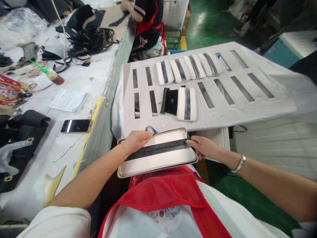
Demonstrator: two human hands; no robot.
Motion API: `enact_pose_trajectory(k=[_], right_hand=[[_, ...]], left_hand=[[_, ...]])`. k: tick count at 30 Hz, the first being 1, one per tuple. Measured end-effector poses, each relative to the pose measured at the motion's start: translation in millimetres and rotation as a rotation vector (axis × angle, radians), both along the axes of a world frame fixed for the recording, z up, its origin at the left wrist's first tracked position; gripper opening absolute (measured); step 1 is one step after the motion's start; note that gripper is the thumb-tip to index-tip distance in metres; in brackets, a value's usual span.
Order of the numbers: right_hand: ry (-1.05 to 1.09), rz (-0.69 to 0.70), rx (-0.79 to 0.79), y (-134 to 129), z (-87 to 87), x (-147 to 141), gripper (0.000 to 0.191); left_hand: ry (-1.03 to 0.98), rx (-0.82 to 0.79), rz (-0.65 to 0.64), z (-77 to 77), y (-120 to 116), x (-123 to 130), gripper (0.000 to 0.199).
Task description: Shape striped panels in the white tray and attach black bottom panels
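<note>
A large white rectangular bag piece [158, 162] with rounded corners and a black stripe along its middle is held level in front of my red apron [158, 191]. My left hand [137, 141] grips its far edge on the left, with the fingers closed over the rim. At the right end, my right hand [201, 146] pinches the edge by the stripe; its lower fingers curl partly out of sight. Just beyond lie a smaller white striped piece [182, 109] and a black piece [170, 100] with a dark rod-like edge.
Several white striped pieces [194, 67] lie in a row on the slotted, cloth-covered table [163, 124]. On the left bench are a phone [76, 126], a notepad [68, 100], a bottle with a green nozzle [55, 77] and black straps [85, 41]. Another person [150, 24] sits beyond.
</note>
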State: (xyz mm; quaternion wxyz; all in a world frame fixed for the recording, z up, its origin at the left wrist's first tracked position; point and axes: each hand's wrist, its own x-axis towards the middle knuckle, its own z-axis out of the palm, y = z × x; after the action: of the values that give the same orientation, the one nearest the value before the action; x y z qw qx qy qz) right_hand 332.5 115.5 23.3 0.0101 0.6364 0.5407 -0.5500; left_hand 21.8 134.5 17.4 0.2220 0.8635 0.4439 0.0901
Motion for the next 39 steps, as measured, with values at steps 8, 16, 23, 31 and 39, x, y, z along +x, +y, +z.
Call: enact_pose_trajectory(k=[8, 16, 23, 31, 39], right_hand=[[-0.004, -0.008, -0.01, 0, -2.2, 0, 0.027], [-0.004, -0.024, -0.026, -1, -2.6, 0, 0.027], [-0.026, -0.02, 0.004, -3, 1.7, -4, 0.029], [-0.075, 0.003, 0.165, -11, -3.3, -6, 0.032], [-0.09, -0.016, 0.144, -11, -2.5, -7, 0.032]], left_hand=[[0.155, 0.03, -0.02, 6.2, 0, 7, 0.028], [0.271, 0.197, -0.111, 8.8, -14, 18, 0.039], [0.296, 0.3, 0.027, -0.6, -39, 27, 0.056], [0.311, 0.287, 0.101, 18.6, -54, 27, 0.037], [-0.096, 0.0, -0.048, 34.7, -100, 21, 0.022]])
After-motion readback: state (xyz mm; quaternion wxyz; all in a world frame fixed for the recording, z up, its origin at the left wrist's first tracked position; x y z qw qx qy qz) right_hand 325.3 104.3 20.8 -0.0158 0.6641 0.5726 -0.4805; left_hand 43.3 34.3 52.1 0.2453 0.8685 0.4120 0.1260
